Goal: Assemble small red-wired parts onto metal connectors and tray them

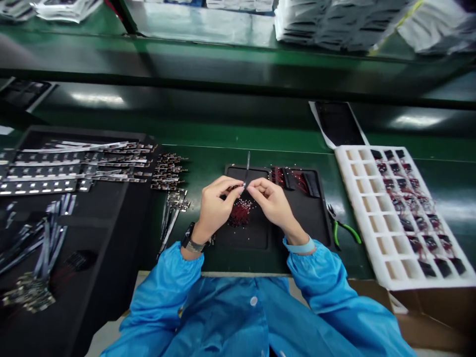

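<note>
- Blue-sleeved left hand (216, 204) and right hand (274, 204) meet mid-frame, pinched close, seemingly on one tiny piece (244, 185) — mostly covered, unidentifiable.
- Just below, red-wired pieces (240, 214) lie heaped, apparently left to do.
- Right: white tray (427, 283), partly filled — perhaps midway.
- Far left: strips (40, 187), cut off.

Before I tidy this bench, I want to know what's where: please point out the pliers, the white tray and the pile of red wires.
Pliers (335, 232): head view, on one green handle.
White tray (362, 218): head view, on the rim beside the pliers.
Pile of red wires (238, 214): head view, near its middle.
</note>
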Available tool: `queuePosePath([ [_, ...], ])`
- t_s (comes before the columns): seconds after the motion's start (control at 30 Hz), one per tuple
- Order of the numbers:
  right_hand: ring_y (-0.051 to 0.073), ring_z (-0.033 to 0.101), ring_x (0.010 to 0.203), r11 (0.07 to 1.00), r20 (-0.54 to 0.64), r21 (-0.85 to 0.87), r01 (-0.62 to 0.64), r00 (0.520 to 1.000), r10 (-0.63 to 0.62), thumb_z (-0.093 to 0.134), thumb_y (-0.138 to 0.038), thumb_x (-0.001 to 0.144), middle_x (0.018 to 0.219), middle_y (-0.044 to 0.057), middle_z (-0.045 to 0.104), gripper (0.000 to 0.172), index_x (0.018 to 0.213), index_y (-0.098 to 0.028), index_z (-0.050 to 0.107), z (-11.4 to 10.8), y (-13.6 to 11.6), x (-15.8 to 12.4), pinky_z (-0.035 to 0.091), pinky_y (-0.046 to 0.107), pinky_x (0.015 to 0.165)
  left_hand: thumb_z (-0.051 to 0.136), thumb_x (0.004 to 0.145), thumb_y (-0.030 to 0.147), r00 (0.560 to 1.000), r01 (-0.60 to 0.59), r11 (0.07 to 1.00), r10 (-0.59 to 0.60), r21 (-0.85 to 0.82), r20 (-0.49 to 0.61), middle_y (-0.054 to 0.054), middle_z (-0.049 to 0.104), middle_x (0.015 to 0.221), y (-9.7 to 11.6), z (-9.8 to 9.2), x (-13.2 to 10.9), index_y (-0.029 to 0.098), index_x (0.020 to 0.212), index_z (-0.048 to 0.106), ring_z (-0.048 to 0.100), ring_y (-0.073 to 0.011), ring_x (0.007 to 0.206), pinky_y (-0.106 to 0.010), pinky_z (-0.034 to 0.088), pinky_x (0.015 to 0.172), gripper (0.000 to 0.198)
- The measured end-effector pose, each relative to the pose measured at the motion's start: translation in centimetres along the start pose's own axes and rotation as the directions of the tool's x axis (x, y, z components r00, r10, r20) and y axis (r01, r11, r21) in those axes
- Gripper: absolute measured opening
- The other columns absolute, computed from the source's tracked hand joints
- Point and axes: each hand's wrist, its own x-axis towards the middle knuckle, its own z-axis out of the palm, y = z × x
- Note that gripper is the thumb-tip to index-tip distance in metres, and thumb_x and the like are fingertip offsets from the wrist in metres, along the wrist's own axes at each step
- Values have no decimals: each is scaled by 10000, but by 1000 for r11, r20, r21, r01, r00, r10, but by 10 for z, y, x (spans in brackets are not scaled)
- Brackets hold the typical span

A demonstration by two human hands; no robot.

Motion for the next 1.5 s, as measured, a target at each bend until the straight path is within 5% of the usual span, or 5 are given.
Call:
queuePosePath([
  [0.4,98,410,527,998,74,-51,-34,997,38,671,-426,963,592,-60,473,279,939,-148,690,-5,-6,-3,314,267,538,655,980,224,995,-47,995,38,90,96,-44,700,901,-6,-3,-2,179,922,758,611,-94,607,-229,487,567,126],
  [0.93,149,579,663,919,29,-346,189,981,-191,656,-281,987,754,18,675,126,967,-195,745,-6,-5,-11,443,283,664,773,853,352,877,455,881,-417,-132,239,-3,638,523,2,-7,0,151,863,760,464,-88,396,-212,338,419,201],
  [1.13,136,550,647,925,80,-340,172,985,-154,647,-297,987,718,-3,623,138,945,-189,722,-7,-11,-12,425,271,664,724,903,331,912,352,935,-333,-42,238,11,623,565,0,-7,-1,166,873,729,533,-105,460,-217,377,471,168],
  [1.37,88,330,532,920,81,-389,34,997,-2,643,-244,939,556,-90,355,127,858,-170,709,-8,-21,-18,262,262,572,645,955,229,960,-39,975,-24,217,279,-39,690,859,-1,-2,-6,193,845,721,615,-130,702,-228,451,615,138],
  [1.5,79,293,537,938,67,-346,16,998,7,660,-240,910,548,-101,331,110,844,-167,711,-13,-20,-21,237,256,568,682,949,274,973,67,990,-92,122,213,-41,691,870,1,-1,-8,194,874,727,622,-129,656,-232,472,579,119],
])
